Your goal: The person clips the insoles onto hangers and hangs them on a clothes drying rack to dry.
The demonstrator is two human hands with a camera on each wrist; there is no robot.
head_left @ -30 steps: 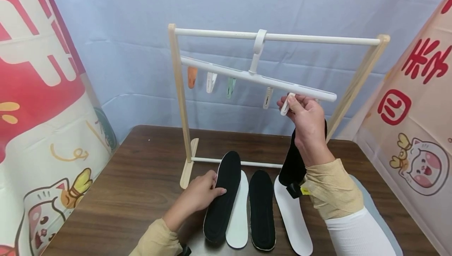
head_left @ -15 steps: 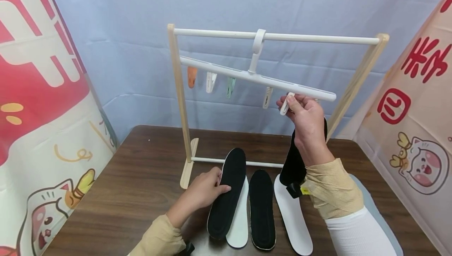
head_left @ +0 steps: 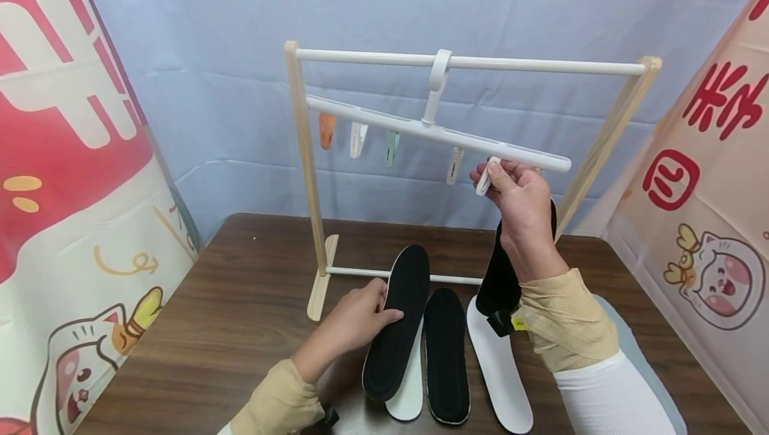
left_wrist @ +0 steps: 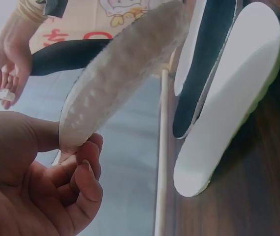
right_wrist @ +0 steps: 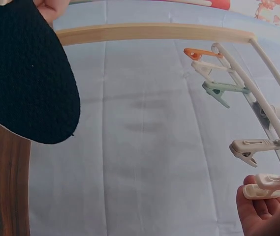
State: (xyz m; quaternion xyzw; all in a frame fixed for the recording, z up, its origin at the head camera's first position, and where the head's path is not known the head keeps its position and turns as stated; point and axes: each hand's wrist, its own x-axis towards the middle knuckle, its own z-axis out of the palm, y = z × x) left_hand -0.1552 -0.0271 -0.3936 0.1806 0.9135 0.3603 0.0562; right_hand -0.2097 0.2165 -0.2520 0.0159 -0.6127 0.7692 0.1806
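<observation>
In the head view my left hand pinches a black insole by its side edge, thumb on the black face. The insole stands tilted over the lying ones, and its pale underside faces the left wrist camera. Up at the lower right end of a white clip hanger, my right hand pinches a white clip. Both arms of that clip show between thumb and fingers in the right wrist view. Another black insole hangs behind my right forearm, its top hidden by the hand.
On the table lie a white insole, a black insole and another white insole. The hanger hooks on a wooden rack. Orange, white, green and beige clips hang along it.
My left hand has moved the black insole to the right and slightly up, covering more of the white insole. The right hand keeps its place at the clip.
</observation>
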